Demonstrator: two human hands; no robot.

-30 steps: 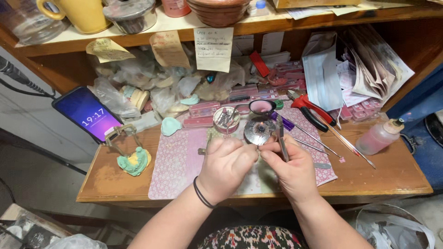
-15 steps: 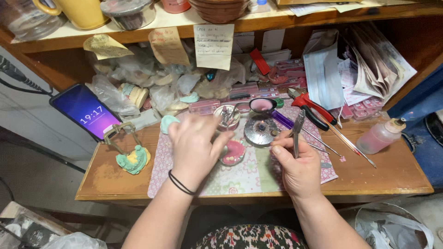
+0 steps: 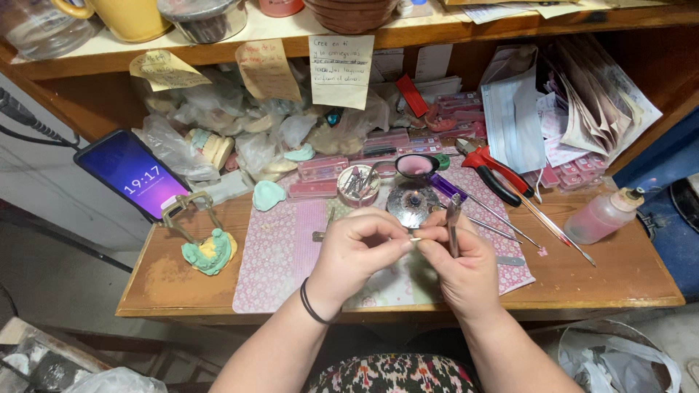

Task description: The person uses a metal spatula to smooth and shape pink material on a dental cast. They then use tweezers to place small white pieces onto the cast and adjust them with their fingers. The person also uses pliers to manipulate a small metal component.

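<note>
Head view: I see both hands meeting over the middle of the pink patterned mat (image 3: 280,255), just in front of the round metal dish (image 3: 412,204).
Left hand (image 3: 357,251): curled nearly closed, thumb and forefinger pinched on a tiny piece (image 3: 415,239) at the fingertips; a black band sits on the wrist.
Right hand (image 3: 455,258): closed around a slim metal tool (image 3: 453,222) that stands up between the fingers, while its fingertips also meet the tiny piece from the other side.
Tiny piece: held in the air between the two hands, just above the mat (too small for me to say what it is).
Doing it well, as I judge it: I would keep both wrists low and braced near the bench edge, keep the pinch light, and hold the work over the mat so that a slip lands on cloth.
Risk: the upright tool is close to the left fingers; I would keep its tip turned away from them.
Nearby: a small cup of burs (image 3: 357,183) beside the dish, red-handled pliers (image 3: 488,169) to the right, a pink squeeze bottle (image 3: 603,215) further right.
Further out: a green dental cast on a brass frame (image 3: 207,247) at the left, a lit phone (image 3: 135,173) leaning behind it.
</note>
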